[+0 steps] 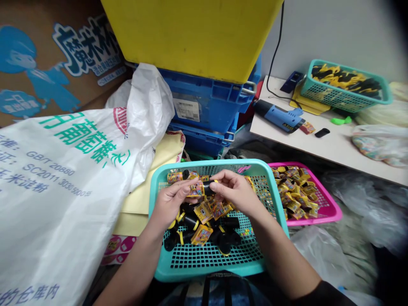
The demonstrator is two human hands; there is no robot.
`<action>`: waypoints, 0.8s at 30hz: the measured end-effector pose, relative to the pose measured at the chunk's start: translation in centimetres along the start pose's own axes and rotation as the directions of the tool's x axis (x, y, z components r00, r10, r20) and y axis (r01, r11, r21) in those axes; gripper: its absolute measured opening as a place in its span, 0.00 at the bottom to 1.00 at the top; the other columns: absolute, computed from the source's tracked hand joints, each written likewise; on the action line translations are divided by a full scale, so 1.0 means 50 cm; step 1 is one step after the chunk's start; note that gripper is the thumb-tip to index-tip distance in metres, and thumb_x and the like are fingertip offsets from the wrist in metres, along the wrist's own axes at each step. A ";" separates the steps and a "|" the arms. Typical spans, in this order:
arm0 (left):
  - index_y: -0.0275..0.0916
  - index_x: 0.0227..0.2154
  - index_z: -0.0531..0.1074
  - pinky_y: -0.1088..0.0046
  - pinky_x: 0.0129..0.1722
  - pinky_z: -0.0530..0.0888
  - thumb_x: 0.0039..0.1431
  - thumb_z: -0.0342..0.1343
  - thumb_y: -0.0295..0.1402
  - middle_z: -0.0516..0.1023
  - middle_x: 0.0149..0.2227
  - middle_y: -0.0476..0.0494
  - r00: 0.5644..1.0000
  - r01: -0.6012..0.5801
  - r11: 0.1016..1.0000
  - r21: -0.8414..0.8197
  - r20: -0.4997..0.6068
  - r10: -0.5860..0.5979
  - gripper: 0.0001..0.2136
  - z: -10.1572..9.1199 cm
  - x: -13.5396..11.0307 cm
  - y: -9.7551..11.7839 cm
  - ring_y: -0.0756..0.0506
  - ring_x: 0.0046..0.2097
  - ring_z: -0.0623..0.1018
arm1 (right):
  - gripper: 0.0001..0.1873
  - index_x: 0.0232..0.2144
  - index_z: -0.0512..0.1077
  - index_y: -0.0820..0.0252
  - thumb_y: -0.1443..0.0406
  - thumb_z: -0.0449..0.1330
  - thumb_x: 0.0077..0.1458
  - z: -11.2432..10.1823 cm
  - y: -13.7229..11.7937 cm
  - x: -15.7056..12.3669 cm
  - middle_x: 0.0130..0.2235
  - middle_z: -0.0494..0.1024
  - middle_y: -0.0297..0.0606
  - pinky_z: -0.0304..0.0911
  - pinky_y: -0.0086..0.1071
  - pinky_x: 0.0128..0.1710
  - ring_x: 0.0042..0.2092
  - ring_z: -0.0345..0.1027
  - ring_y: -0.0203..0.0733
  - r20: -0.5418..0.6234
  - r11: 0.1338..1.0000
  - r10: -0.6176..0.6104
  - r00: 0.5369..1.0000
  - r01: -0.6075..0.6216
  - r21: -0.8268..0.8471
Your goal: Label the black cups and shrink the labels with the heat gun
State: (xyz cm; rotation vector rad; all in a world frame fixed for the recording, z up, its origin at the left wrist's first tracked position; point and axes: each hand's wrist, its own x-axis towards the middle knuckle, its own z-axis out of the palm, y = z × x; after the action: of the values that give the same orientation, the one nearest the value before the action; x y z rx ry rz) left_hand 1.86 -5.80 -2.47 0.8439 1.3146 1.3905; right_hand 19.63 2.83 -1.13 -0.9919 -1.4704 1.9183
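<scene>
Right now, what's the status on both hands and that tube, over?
Left hand holding tube by its printed end. Right hand at its black end. Tube above turquoise basket; more tubes lying below, nothing visible blocking the hands.

The main basket [181, 270] is directly before the person, with tubes [190, 221] lying in it. Above it, one held tube [196, 190] spans from the left hand [172, 199] to the right hand [235, 188]. The side basket [334, 209] sits to its right, more tubes inside. Left of the main basket lie sheets [140, 199]; left of those is the sack [63, 212], with the carton [63, 95] behind. Behind the main basket stand crates [216, 104], a bin [191, 34] on top. Beyond the side basket, the table [331, 153] bears the heat gun [277, 115] near its left end, the far basket [338, 97] behind and right of that, partly on a pad [307, 102], and a bag [381, 142] at right.
</scene>
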 end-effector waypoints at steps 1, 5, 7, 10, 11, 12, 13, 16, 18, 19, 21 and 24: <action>0.40 0.40 0.81 0.76 0.24 0.79 0.52 0.63 0.48 0.81 0.47 0.38 1.000 0.000 1.000 -0.002 0.005 0.000 0.19 0.002 0.001 0.001 0.46 0.32 0.82 | 0.27 0.33 0.69 0.65 0.50 0.71 0.42 0.004 0.003 0.001 0.26 0.71 0.33 0.60 0.23 0.22 0.23 0.62 0.28 -0.002 1.000 0.001 1.000 -0.001 0.018; 0.41 0.40 0.81 0.75 0.33 0.81 0.46 0.69 0.39 0.83 0.41 0.43 1.000 -0.008 1.000 -0.023 0.026 0.009 0.17 0.007 0.004 0.003 0.48 0.33 0.82 | 0.29 0.36 0.69 0.64 0.53 0.74 0.38 0.021 0.018 0.003 0.26 0.72 0.32 0.61 0.23 0.27 0.26 0.64 0.29 -0.017 0.996 -0.011 1.000 0.013 0.087; 0.41 0.37 0.81 0.78 0.35 0.80 0.40 0.72 0.32 0.83 0.36 0.46 0.999 -0.035 0.999 -0.022 0.008 0.035 0.17 0.010 0.003 0.004 0.49 0.33 0.81 | 0.27 0.39 0.71 0.63 0.53 0.73 0.42 0.024 0.025 0.001 0.27 0.72 0.32 0.63 0.24 0.30 0.27 0.66 0.30 0.033 0.992 -0.031 0.999 0.027 0.127; 0.40 0.31 0.80 0.79 0.34 0.79 0.36 0.72 0.25 0.82 0.32 0.49 0.999 -0.051 0.998 -0.047 -0.020 0.050 0.15 0.015 0.001 0.008 0.50 0.33 0.81 | 0.23 0.42 0.73 0.61 0.51 0.67 0.51 0.026 0.032 -0.003 0.35 0.74 0.36 0.66 0.25 0.35 0.33 0.68 0.31 0.149 0.972 -0.068 0.986 0.032 0.233; 0.40 0.31 0.79 0.79 0.33 0.79 0.36 0.72 0.25 0.82 0.32 0.50 0.999 -0.043 0.997 -0.065 -0.010 0.042 0.15 0.017 0.000 0.009 0.50 0.33 0.81 | 0.22 0.44 0.73 0.59 0.52 0.67 0.53 0.028 0.035 -0.003 0.40 0.74 0.37 0.66 0.25 0.37 0.35 0.69 0.31 0.196 0.959 -0.064 0.979 0.006 0.285; 0.40 0.30 0.79 0.79 0.32 0.79 0.35 0.72 0.24 0.82 0.31 0.50 0.999 -0.031 0.996 -0.084 0.007 0.032 0.15 0.018 -0.001 0.010 0.50 0.32 0.80 | 0.23 0.47 0.72 0.57 0.52 0.67 0.53 0.030 0.039 -0.002 0.43 0.73 0.37 0.66 0.25 0.38 0.37 0.69 0.31 0.247 0.939 -0.055 0.967 -0.034 0.341; 0.40 0.30 0.79 0.78 0.31 0.79 0.35 0.72 0.24 0.81 0.31 0.50 0.999 -0.017 0.995 -0.101 0.026 0.019 0.15 0.019 -0.002 0.010 0.50 0.31 0.80 | 0.24 0.49 0.72 0.56 0.53 0.67 0.53 0.034 0.042 -0.001 0.45 0.72 0.37 0.66 0.25 0.38 0.39 0.68 0.31 0.300 0.917 -0.045 0.953 -0.080 0.391; 0.40 0.29 0.79 0.78 0.30 0.79 0.33 0.72 0.24 0.81 0.31 0.50 0.999 0.007 0.993 -0.118 0.034 -0.003 0.16 0.018 -0.001 0.005 0.50 0.30 0.80 | 0.25 0.50 0.71 0.56 0.53 0.67 0.53 0.044 0.054 0.006 0.45 0.72 0.38 0.65 0.24 0.40 0.41 0.68 0.32 0.384 0.869 -0.050 0.922 -0.149 0.471; 0.40 0.30 0.79 0.78 0.35 0.79 0.32 0.73 0.23 0.82 0.34 0.49 1.000 -0.004 0.995 -0.098 0.001 0.004 0.16 0.016 -0.001 -0.001 0.50 0.34 0.81 | 0.23 0.47 0.72 0.58 0.54 0.68 0.52 0.047 0.058 0.012 0.45 0.71 0.38 0.64 0.24 0.42 0.43 0.67 0.32 0.345 0.883 -0.073 0.936 -0.100 0.458; 0.40 0.30 0.79 0.78 0.37 0.78 0.32 0.73 0.23 0.82 0.35 0.49 1.000 -0.013 0.997 -0.082 -0.014 0.012 0.17 0.015 0.000 -0.004 0.49 0.36 0.81 | 0.23 0.46 0.72 0.59 0.54 0.68 0.52 0.047 0.059 0.015 0.45 0.71 0.38 0.64 0.23 0.42 0.43 0.67 0.32 0.327 0.893 -0.081 0.942 -0.077 0.443; 0.40 0.31 0.79 0.77 0.39 0.78 0.33 0.73 0.25 0.82 0.35 0.48 0.999 -0.024 0.998 -0.056 -0.029 0.023 0.17 0.013 -0.001 -0.010 0.49 0.37 0.81 | 0.22 0.44 0.73 0.60 0.54 0.68 0.52 0.046 0.059 0.019 0.45 0.71 0.38 0.64 0.23 0.40 0.42 0.67 0.31 0.306 0.908 -0.097 0.947 -0.041 0.416; 0.39 0.33 0.79 0.77 0.37 0.79 0.35 0.73 0.27 0.82 0.36 0.48 1.000 -0.020 0.999 -0.047 -0.024 0.019 0.17 0.012 -0.003 -0.015 0.49 0.36 0.80 | 0.22 0.43 0.72 0.61 0.53 0.68 0.52 0.044 0.059 0.021 0.42 0.72 0.37 0.64 0.22 0.37 0.37 0.66 0.29 0.293 0.926 -0.103 0.950 -0.016 0.377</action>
State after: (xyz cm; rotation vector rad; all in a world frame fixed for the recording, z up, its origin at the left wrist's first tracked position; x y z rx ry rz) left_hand 2.60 -5.86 -3.10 0.8129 1.2890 1.4456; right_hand 17.33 1.57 -3.91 -0.4953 -1.1946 2.2860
